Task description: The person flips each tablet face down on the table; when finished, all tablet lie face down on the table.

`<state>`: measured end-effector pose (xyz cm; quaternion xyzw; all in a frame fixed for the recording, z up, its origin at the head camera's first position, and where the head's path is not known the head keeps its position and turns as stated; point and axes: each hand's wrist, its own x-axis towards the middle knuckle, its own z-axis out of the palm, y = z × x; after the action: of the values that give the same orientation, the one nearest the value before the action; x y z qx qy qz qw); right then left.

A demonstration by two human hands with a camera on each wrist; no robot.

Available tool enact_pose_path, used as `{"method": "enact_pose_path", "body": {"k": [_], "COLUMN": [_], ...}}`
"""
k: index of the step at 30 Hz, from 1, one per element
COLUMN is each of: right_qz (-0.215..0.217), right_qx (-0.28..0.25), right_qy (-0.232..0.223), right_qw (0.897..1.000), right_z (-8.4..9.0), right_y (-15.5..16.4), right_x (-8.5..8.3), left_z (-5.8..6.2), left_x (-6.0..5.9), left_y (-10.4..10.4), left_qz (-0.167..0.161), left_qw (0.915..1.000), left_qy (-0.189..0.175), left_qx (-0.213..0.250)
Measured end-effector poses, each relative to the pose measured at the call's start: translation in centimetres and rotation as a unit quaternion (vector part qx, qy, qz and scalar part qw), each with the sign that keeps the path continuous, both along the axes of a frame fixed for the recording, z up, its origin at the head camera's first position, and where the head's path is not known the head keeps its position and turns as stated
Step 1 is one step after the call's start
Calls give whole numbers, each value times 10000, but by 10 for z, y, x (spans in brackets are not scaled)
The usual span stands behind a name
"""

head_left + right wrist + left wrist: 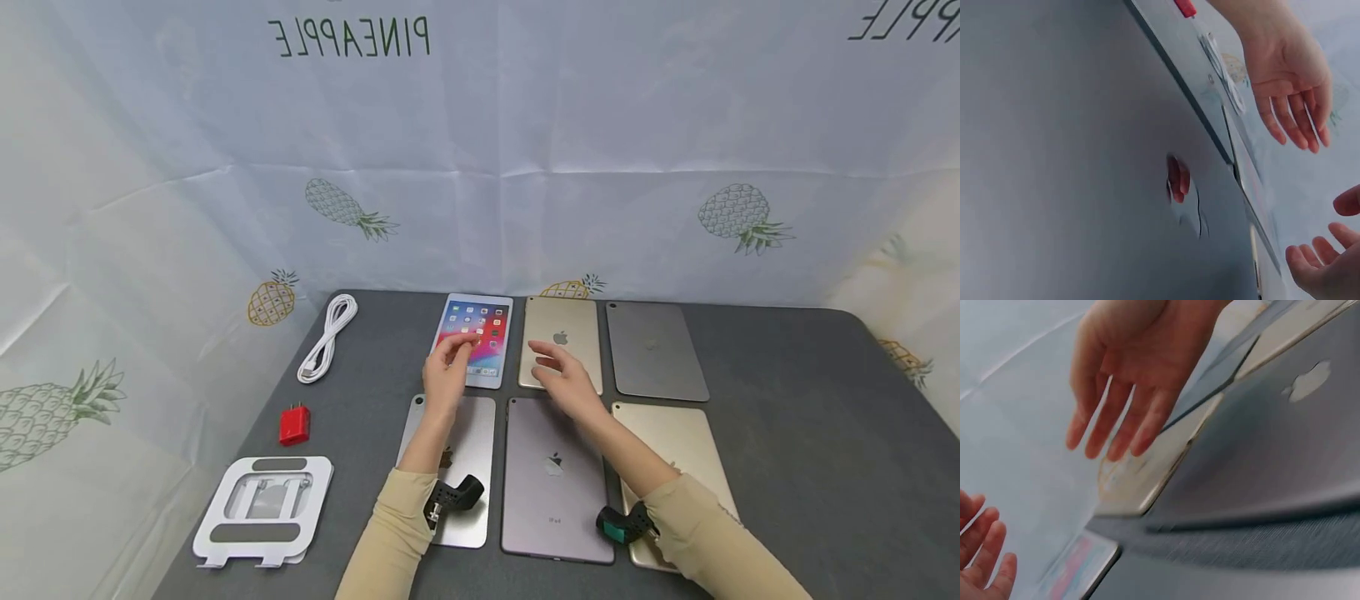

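My left hand (446, 375) hangs over the lit screen of a white tablet (491, 329), its fingers loosely bent with nothing in them. To the right, my right hand (568, 383) hovers beside the logo of a gold tablet (555, 321), also holding nothing. Under the forearms lie a silver tablet (472, 442), a purple-grey tablet (555, 492) and another gold tablet (675, 429), all back side up. In the left wrist view the right hand (1141, 369) shows relaxed fingers above the tablets. The left hand (1288, 81) appears likewise in the right wrist view.
A dark grey tablet (660, 358) lies at the back right. Along the left side are a coiled white cable (324, 350), a red charger plug (294, 425) and a folded white stand (255, 532). A pineapple-print curtain (480, 233) hangs behind the dark table (810, 433).
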<state>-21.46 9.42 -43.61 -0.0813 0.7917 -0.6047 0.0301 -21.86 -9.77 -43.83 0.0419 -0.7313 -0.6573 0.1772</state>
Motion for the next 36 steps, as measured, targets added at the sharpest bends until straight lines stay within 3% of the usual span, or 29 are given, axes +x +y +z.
{"method": "enact_pose_path", "body": {"k": [4,7,12,16,21,28,36], "right_qz": [35,145,423,596,741,964,1283], "right_qx": [-516,-652,-728,-858,-862,-999,-1063], "right_qy": [-333,-511,-685,-898,-1128,-1280,-1366], "right_qw": [9981,9965,9941,9905,9871,9820,9765], "right_z": [-1,-3,-8,-11,-12,-14,-17], "right_y": [-14,-22,-33,-39,-42,-43,-38], "right_x": [-4,-5,-5,-5,-3,-4,-8], "left_z": [-2,-2,-3,-3,-2,3,5], "left_x": [-3,-5,-6,-5,-3,-4,-14], "left_y": [-15,-26,-39,-47,-52,-57,-68], "left_qz": [109,35,134,289,83,-359,-576], "left_qw": [9998,9992,9940,9846,9731,9665,9718], "left_qy": [-112,-398,-908,-1166,-1537,-2005,-2249], "left_qx": [82,1,-600,-1269,-1712,-1563,-422]}}
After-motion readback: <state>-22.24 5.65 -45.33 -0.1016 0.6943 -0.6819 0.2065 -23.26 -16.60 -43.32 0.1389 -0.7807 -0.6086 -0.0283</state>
